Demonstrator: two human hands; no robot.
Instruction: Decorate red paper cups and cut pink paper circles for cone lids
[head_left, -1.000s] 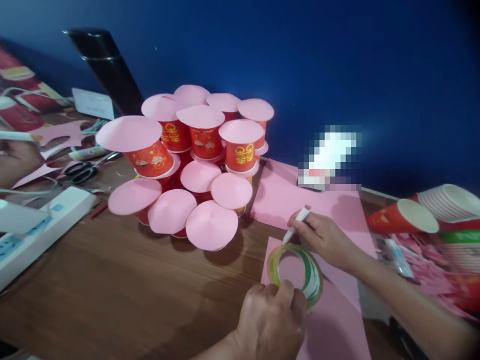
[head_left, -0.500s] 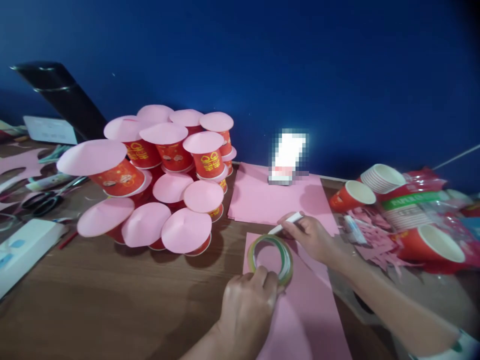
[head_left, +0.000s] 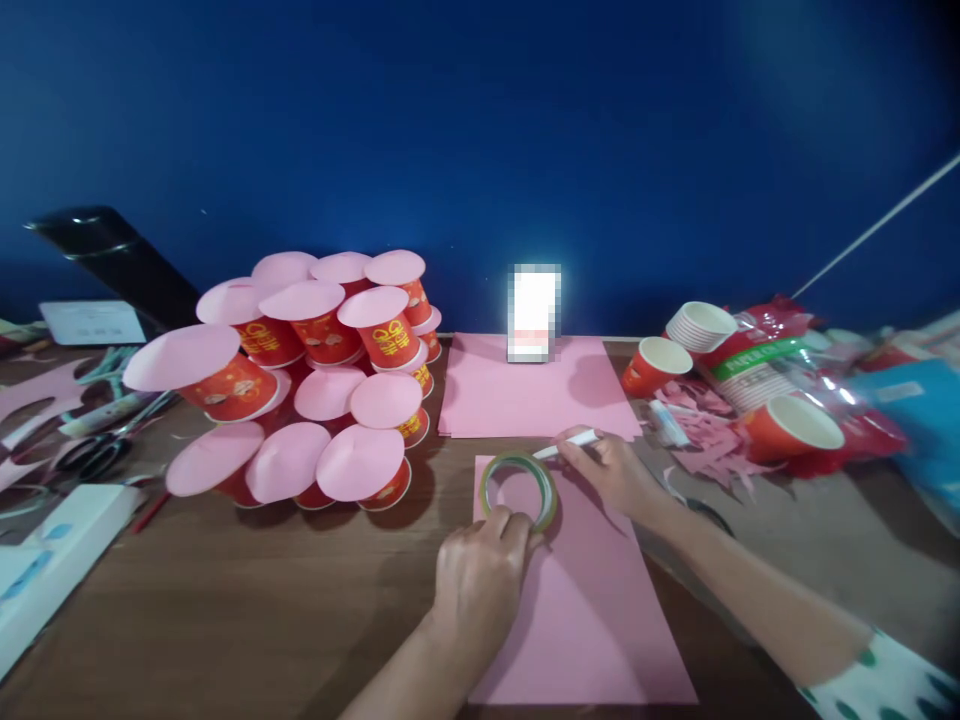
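A roll of tape (head_left: 551, 508) lies flat on the upper part of a pink paper sheet (head_left: 592, 600). My left hand (head_left: 484, 565) is closed on the near side of the roll, its fingertips partly hidden behind the knuckles. Between the fingers of my right hand (head_left: 611, 472) is a white pen (head_left: 574, 443), pointing left with its tip close to the roll's upper right edge. I cannot tell whether the tip touches the paper.
Red paper cups with pink paper discs (head_left: 360, 465) stand stacked on the left. Scissors (head_left: 97, 450) and a white box (head_left: 67, 560) lie farther left. Behind, a bright phone (head_left: 532, 315) stands on pink paper (head_left: 495, 400). Red cups (head_left: 795, 430) and paper scraps (head_left: 712, 440) sit right.
The view has shifted, so most things appear farther left. Both hands keep their hold on the tape roll and the pen, with little other movement.
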